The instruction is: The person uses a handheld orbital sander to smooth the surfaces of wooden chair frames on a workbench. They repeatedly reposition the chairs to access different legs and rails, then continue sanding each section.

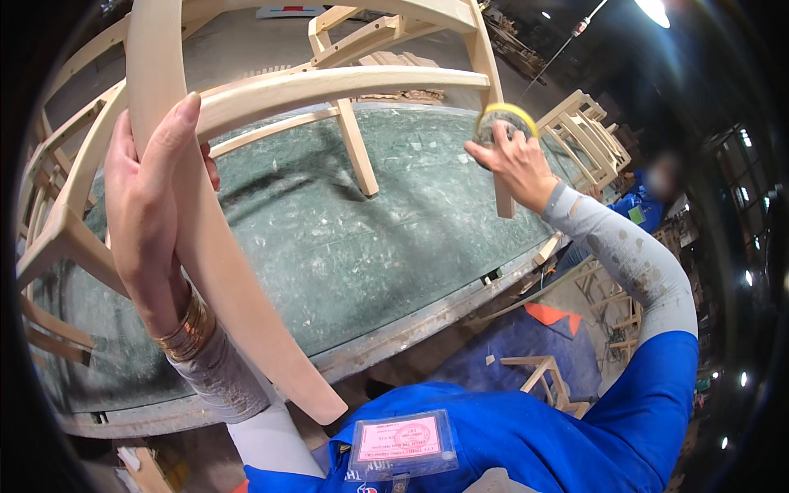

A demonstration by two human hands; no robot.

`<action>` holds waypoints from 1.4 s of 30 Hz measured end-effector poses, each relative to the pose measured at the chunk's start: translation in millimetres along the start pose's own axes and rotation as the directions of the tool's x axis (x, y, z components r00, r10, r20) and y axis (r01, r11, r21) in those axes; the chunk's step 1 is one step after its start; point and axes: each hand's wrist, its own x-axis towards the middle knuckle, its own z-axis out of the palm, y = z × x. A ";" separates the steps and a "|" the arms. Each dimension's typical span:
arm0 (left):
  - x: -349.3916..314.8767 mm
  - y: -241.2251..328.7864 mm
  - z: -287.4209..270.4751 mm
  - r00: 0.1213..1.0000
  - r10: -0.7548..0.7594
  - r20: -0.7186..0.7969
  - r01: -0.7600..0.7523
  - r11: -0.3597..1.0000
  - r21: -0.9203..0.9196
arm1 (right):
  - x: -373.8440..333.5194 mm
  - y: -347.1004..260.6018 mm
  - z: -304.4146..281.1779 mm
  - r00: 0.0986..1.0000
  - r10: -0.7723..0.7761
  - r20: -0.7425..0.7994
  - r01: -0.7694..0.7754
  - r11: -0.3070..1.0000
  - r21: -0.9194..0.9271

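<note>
A pale, unfinished wooden chair frame (345,85) rests tilted on the green worktable. My left hand (148,189) is closed around its broad curved near leg (238,283), thumb along the inner side. This leg sweeps down past the table edge toward my body. Over at the right, my right hand (519,168) holds a round, yellow-rimmed sanding pad (526,117) with its fingers spread over the dusty grey top. The pad is at the frame's far leg (504,197); whether its face touches the wood is hidden.
The dusty green worktable (312,255) has a pale metal edge (411,322) along my side. More wooden chair frames stand at the left (57,214) and at the far right (583,140). A person in blue (645,205) is beyond the right end. Below lies a blue sheet (509,353).
</note>
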 end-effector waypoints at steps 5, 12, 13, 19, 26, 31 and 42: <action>-6.3 -0.7 0.8 1.000 -0.004 -0.026 0.004 1.000 0.004 | -7.0 -10.4 7.9 0.998 -0.046 -0.032 0.045 0.999 -0.011; -10.9 4.6 7.0 0.999 0.017 -0.035 -0.017 1.000 0.007 | 11.6 -3.6 3.5 0.997 0.079 -0.017 -0.077 0.993 0.091; -11.5 4.9 7.6 0.999 0.015 -0.029 -0.016 1.000 -0.002 | 11.2 -0.7 3.7 0.995 0.090 -0.034 -0.086 0.990 0.109; -14.8 7.3 11.8 0.999 0.010 -0.032 -0.011 0.999 -0.033 | -48.8 -28.5 3.3 0.995 0.062 0.076 -0.090 0.879 0.468; -23.3 10.1 11.8 0.997 0.072 -0.019 -0.072 0.997 -0.003 | -68.8 1.4 -38.6 0.866 0.499 -0.028 -0.289 0.546 0.787; -31.4 3.7 11.4 0.995 0.101 -0.010 -0.101 0.995 -0.025 | -29.3 55.0 -31.2 0.699 0.665 -0.262 -0.342 0.634 0.694; -36.7 11.8 13.6 0.999 0.028 -0.020 -0.030 0.996 -0.083 | 34.9 88.0 -34.9 0.884 0.305 -0.355 -0.327 0.945 -0.001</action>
